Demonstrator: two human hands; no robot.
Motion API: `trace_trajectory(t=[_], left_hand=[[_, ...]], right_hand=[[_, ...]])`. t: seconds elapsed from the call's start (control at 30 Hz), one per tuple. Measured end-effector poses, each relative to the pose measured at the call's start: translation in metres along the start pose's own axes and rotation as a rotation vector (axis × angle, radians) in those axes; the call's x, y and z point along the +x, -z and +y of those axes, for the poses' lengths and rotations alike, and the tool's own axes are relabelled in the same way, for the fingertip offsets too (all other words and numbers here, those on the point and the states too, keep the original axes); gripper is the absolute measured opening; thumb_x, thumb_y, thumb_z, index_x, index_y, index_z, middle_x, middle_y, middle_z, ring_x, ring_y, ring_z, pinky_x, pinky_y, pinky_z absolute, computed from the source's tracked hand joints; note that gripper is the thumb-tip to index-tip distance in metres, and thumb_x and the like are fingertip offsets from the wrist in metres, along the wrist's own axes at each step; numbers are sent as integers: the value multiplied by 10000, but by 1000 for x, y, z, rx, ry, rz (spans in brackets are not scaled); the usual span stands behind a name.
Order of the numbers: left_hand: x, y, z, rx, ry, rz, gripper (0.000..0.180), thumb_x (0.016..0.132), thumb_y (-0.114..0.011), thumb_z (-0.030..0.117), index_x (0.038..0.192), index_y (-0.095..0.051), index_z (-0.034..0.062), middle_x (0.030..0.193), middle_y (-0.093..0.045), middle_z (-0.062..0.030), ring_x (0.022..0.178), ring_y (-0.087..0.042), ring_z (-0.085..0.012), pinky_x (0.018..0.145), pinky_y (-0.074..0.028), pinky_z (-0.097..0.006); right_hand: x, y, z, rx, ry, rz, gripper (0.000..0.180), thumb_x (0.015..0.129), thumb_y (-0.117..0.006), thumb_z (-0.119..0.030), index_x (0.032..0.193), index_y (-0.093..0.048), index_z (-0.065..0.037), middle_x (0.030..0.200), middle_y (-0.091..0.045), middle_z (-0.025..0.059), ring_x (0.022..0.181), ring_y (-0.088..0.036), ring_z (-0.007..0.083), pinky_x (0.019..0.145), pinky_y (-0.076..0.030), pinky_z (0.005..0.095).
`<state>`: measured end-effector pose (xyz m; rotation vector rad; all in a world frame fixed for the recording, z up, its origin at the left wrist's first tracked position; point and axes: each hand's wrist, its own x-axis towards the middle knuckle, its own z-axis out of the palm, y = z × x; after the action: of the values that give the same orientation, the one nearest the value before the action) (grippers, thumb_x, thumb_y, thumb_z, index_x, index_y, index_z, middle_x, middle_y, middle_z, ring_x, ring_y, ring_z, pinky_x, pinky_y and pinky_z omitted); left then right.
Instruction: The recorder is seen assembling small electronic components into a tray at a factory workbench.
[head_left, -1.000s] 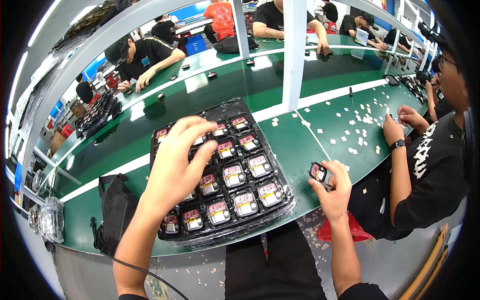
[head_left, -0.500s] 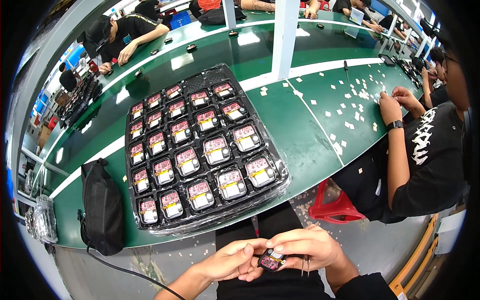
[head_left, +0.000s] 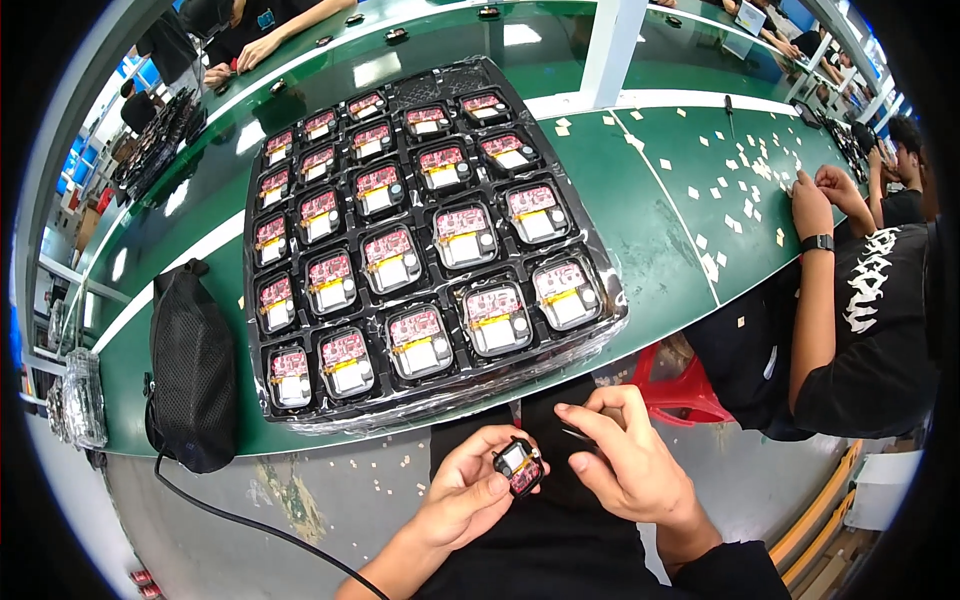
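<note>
Head view: L hand (head_left: pixel 463 495) is holding a small red-and-black rounded-square electronic module (head_left: pixel 518 468), lower ctr of frame. R hand (head_left: pixel 635 472) is hovering just beside, thumb & index spread wide; thin grey metal tool (head_left: pixel 577 434) is showing btwn, grip unclear. Step's prob. in-hand handling; next move's calling for steady L grip.

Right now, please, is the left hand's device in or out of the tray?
Out: the left hand holds the device up, apart from the black tray.

A black right sleeve (head_left: pixel 728 573) and matching black trousers (head_left: pixel 575 500)
</note>
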<state>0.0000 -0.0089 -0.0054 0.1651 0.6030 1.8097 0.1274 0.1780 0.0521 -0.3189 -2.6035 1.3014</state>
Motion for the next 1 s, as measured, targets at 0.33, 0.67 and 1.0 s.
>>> trace_trajectory(t=[0.33,0.67,1.0], left_hand=[[-2,1,-10,47,-168,136,515,864,-764,-37,1310,-523,54,1345,-561,-156,1239,-549,-199,1001,-491,-326],[-3,-2,-14,63,-165,137,536,840,-784,-75,1284,-521,73,1347,-543,-150,1187,-570,-180,945,-524,-298],[-3,-5,-13,227,-255,154,557,824,-798,-84,1284,-511,45,1395,-496,-152,1226,-574,-210,965,-537,-323]], right_hand=[[-8,-37,13,-223,231,247,361,744,-775,43,1096,-718,-8,943,-668,83,755,-657,226,635,-554,321],[-4,-38,14,-343,318,308,298,695,-770,38,989,-745,-7,921,-689,75,665,-626,194,580,-529,289],[-2,-36,6,33,47,219,252,770,-783,70,1005,-743,-11,906,-696,101,745,-700,239,643,-581,319]])
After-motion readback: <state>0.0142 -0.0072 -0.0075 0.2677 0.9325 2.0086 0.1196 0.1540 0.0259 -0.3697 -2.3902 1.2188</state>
